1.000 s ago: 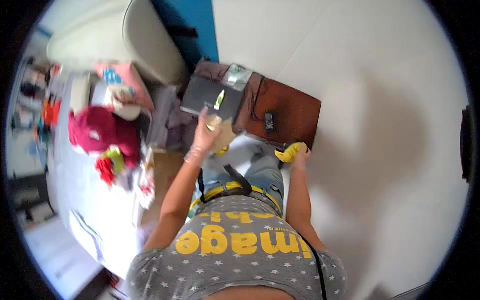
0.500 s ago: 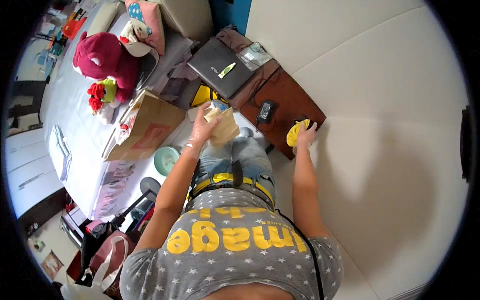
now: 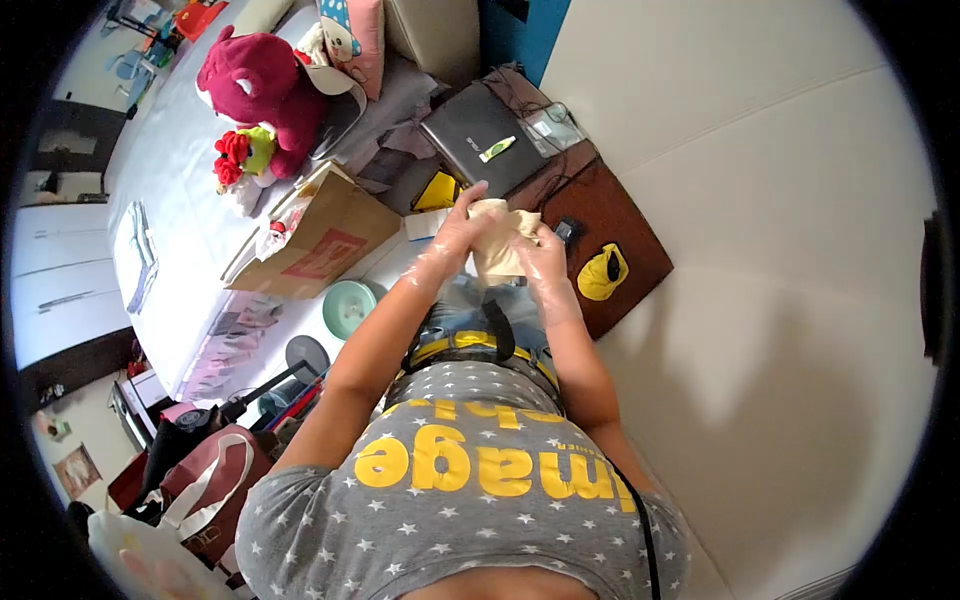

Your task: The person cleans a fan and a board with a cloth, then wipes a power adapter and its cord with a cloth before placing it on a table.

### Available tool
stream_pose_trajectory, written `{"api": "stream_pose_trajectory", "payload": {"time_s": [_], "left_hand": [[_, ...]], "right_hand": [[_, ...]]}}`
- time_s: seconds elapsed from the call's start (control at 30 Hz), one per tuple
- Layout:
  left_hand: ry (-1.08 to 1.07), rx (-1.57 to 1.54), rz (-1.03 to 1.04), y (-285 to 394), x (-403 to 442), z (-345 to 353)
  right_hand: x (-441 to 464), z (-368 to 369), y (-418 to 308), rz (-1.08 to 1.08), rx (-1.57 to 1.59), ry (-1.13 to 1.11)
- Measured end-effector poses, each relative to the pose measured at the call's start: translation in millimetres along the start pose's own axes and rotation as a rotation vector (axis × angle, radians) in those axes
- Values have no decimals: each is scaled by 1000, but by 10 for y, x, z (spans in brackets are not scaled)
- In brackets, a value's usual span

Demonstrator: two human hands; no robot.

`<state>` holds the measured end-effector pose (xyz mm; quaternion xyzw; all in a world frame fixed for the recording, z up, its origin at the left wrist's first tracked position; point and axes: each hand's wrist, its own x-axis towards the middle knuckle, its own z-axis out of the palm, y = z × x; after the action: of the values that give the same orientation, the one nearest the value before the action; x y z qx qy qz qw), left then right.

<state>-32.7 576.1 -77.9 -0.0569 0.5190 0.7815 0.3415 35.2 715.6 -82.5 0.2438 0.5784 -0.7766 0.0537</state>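
Two hands meet around a crumpled cream cloth-like piece (image 3: 497, 243), held in front of the person's waist. Taking that piece as the dial's centre, with twelve at the top of the view, the left hand (image 3: 458, 232) grips it from nine o'clock and the right hand (image 3: 545, 260) from three to four. Fingers of both are closed on its edges, though the exact pinch is blurred. Clear film shows at the wrists.

Between three and four o'clock, a yellow pouch-like item (image 3: 599, 281) rests on the brown tabletop (image 3: 618, 222), out of both hands; a black adapter (image 3: 566, 233) sits at three, near the right hand. Near twelve lies a closed laptop (image 3: 470, 135) bearing a small tube (image 3: 497, 149). A cardboard box (image 3: 335, 240) stands at nine, a green basin (image 3: 349, 309) at about eight.

As for progress, the yellow item appears set down, while the cream piece is in hand, neither spread flat nor put down yet.
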Motion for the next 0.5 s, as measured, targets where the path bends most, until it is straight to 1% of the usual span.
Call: {"api": "stream_pose_trajectory", "payload": {"time_s": [0.03,0.07,0.1,0.13,0.17,0.23,0.27,0.3,0.37,0.4,0.5], "left_hand": [[7,-5,8,42,-25,-13],[-139,-243,-29,85,-59,-24],[-286,-480,-64,122,-82,-30],[-376,-496,-77,111,-79,-54],[-373,-499,-72,119,-101,-60],[-449,-270,-60,175,-202,-11],[-446,-293,-124,207,-238,24],[-440,-299,-116,157,-230,8],[-358,-398,-205,49,-199,-67],[-379,-413,-135,45,-193,-92],[-396,-508,-100,119,-265,-102]], "right_hand": [[15,20,-9,50,102,90],[42,18,25,-31,174,115],[54,27,9,-30,170,107],[60,37,-12,-73,217,142],[64,42,-36,-116,264,179],[89,36,-29,-120,253,184],[134,26,43,-238,147,219],[134,56,13,-356,40,249],[96,-9,-147,-382,-61,264],[125,-85,-175,-380,-93,296],[66,-94,-420,-468,-189,359]]}}
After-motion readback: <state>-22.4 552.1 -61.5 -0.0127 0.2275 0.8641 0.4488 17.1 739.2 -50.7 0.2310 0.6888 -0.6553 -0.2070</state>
